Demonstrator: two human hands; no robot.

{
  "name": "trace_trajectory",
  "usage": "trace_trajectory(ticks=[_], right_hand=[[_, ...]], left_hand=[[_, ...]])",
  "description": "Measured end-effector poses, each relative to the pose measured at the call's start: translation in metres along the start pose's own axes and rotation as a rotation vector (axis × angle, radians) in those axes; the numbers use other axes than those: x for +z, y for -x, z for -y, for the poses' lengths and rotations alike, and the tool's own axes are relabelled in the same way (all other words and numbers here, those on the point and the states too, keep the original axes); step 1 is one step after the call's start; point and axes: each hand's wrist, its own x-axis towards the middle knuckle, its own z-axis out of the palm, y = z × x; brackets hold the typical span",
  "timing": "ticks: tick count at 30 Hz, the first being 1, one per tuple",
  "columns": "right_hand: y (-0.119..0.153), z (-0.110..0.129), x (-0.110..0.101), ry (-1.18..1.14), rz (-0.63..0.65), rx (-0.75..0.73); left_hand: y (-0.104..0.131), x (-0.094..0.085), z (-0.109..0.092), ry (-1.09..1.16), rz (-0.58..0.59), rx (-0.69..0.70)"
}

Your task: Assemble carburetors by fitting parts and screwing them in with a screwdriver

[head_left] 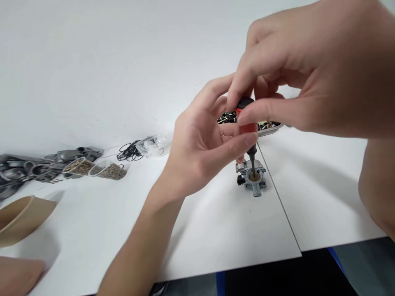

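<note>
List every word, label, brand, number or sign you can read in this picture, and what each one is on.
None can be read.
Screwdriver: no legible marking; the left hand and right hand cover part of its handle.
Metal part: too small to tell whether it bears any marking.
Clear cups and tan bowl: no lettering visible.

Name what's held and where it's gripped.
A screwdriver: the right hand pinches its handle near the top; the left hand is around the lower part.
</note>
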Motion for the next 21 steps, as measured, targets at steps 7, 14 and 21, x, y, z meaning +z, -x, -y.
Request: trace_trajectory(ticks=[7,14,21], right_hand=[[-0.011,0.007,0.022,0.637,-0.372,-0.289],[-0.004,0.008,-0.012,0.165,0.087,-0.167],[-0.017,0.005,0.02,0.776,-0.523,-0.353]], left_hand=[[-0.001,0.002,0.005,-0.026,-0.101,0.034],[0.0,-0.006,0.001,0.026,0.038,0.021],[0.001,0.003,0.001,-0.082,-0.03,-0.017]])
